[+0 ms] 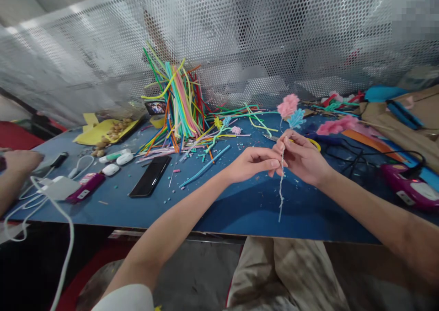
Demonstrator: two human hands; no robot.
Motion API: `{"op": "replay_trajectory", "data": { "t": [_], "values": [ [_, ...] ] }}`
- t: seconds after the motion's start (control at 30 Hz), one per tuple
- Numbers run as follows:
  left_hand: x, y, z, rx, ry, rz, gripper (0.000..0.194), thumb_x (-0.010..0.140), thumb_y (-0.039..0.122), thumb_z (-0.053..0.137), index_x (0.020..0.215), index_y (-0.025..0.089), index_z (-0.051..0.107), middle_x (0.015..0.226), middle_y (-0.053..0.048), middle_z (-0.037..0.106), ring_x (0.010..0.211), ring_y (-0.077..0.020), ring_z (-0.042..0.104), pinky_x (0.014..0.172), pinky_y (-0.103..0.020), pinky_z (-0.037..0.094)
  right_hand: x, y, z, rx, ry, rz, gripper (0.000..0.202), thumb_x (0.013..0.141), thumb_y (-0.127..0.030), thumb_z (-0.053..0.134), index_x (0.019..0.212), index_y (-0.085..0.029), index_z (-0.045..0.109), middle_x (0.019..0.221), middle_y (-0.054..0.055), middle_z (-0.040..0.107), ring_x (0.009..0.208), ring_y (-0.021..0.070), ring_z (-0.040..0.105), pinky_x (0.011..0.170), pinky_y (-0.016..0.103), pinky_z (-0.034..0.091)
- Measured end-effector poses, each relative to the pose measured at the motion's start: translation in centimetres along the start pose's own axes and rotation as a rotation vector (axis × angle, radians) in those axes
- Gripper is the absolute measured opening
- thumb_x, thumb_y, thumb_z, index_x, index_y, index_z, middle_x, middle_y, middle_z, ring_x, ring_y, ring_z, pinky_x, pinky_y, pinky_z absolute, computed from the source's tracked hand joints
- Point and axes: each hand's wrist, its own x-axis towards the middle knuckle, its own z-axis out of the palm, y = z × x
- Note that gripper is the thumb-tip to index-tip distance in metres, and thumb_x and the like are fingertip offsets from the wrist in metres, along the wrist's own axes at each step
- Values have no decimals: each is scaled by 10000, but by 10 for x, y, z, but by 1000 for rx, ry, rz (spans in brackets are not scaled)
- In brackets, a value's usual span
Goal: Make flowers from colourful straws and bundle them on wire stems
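Yellow tray (91,137), bearing small brown lumps (118,128), lies toward nine o'clock from my grip; a black phone (151,177) is nearer, also at nine. Fuzzy sticks (181,107) stand bundled at ten. My left hand (255,163) pinches a pale twisted wire (281,190), which hangs toward six above the blue surface (240,210). At twelve are pink (288,105) and blue flowers (296,118). My right hand (303,158) grasps the wire higher up. A purple gadget (406,190) sits at three.

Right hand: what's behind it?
Part of a yellow loop and a metal blade show past opposite sides of the right hand. Whether they join is covered by the hand.
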Motion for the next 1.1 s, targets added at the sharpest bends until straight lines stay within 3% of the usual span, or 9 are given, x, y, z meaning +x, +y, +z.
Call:
{"op": "replay_trajectory", "data": {
  "t": [0.07, 0.2, 0.3, 0.4, 0.5, 0.7, 0.83, 1.0, 1.1],
  "values": [
    [1, -1, 4, 200, 129, 77, 386, 920, 536, 639, 993, 174, 749, 903, -79, 782, 738, -148, 700, 720, -295, 567, 2, 4, 0, -36, 113, -45, 203, 851, -387, 738, 823, -249, 591, 730, -34, 550, 635, 134, 549, 563, 283, 517],
    [1, -1, 3, 755, 499, 306, 301, 891, 464, 711, 1057, 217, 754, 992, -44, 792, 821, -147, 709, 853, -324, 538, 10, 11, -6, -142, 331, -239, 215, 804, -366, 784, 805, -245, 606, 797, -19, 609, 731, 133, 609, 753, 312, 561],
    [0, -1, -4, 975, 606, 409, 228, 870, 439, 745, 1015, 265, 774, 987, -19, 800, 890, -167, 724, 885, -349, 518, 13, 15, -8, -218, 391, -308, 222, 816, -400, 764, 830, -261, 592, 839, -12, 631, 788, 153, 646, 806, 341, 570],
    [1, -3, -5, 957, 622, 445, 157, 877, 404, 745, 961, 279, 788, 959, -8, 803, 896, -166, 731, 877, -352, 526, 13, 17, -8, -247, 415, -343, 225, 816, -404, 758, 834, -268, 580, 862, -11, 634, 838, 168, 661, 846, 359, 572],
    [4, -7, 2, 713, 645, 399, 150, 891, 374, 730, 944, 250, 796, 959, -26, 803, 895, -165, 738, 879, -351, 551, 12, 17, -7, -243, 428, -384, 187, 821, -374, 758, 851, -271, 605, 866, -15, 644, 837, 163, 660, 883, 361, 561],
    [7, -15, 13, 29, 583, -2, 302, 840, 484, 751, 933, 201, 798, 863, -53, 796, 778, -165, 722, 767, -325, 583, 12, 10, -3, -320, 449, -441, 195, 827, -383, 741, 832, -294, 569, 866, 0, 655, 879, 207, 678, 913, 419, 558],
    [9, -17, 16, -244, 500, -137, 361, 820, 522, 758, 920, 176, 789, 795, -61, 780, 653, -120, 672, 639, -254, 545, 12, 7, -2, -367, 491, -476, 182, 824, -407, 755, 814, -311, 601, 862, 26, 692, 889, 242, 696, 888, 449, 562],
    [9, -21, 16, -130, 432, -170, 511, 919, 620, 585, 1018, 156, 777, 939, -115, 794, 742, -159, 718, 692, -281, 567, 16, 7, -10, -421, 618, -535, 188, 835, -422, 760, 853, -273, 646, 865, 24, 721, 809, 233, 699, 851, 461, 569],
    [4, -25, 11, 346, 382, -86, 557, 963, 634, 486, 1083, 172, 773, 934, -104, 793, 761, -180, 730, 697, -296, 548, 21, 9, -20, -463, 689, -556, 205, 829, -447, 767, 797, -286, 644, 847, 27, 733, 777, 229, 694, 818, 446, 572]
  ]
}}
